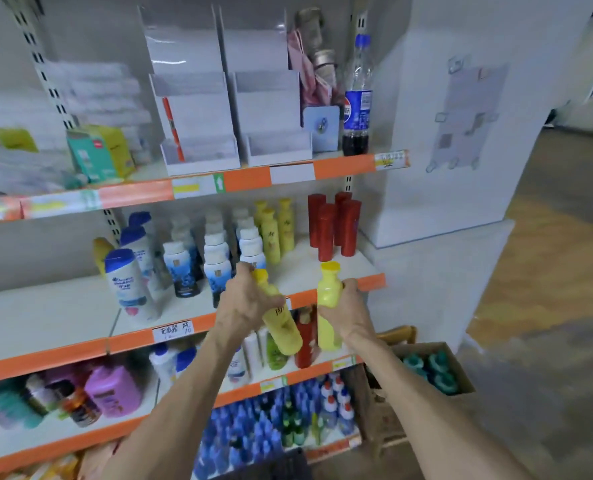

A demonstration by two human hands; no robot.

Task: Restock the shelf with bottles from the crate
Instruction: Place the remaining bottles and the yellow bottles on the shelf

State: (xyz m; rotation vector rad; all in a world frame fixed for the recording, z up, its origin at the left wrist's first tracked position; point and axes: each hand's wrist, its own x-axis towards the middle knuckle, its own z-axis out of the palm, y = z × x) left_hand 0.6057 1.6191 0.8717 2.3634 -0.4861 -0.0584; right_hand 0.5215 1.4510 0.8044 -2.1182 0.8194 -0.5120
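My left hand grips a yellow bottle tilted to the left, its cap near the front edge of the middle shelf. In my right hand a second yellow bottle stands upright, just in front of the shelf's orange edge strip. Matching yellow bottles stand further back on that shelf, beside several red bottles. A cardboard crate with teal-capped bottles sits on the floor at the lower right.
White-and-blue bottles and shampoo bottles fill the shelf's left and middle. A cola bottle and white display boxes stand on the shelf above. Lower shelves hold purple, white and blue bottles. A white pillar rises to the right.
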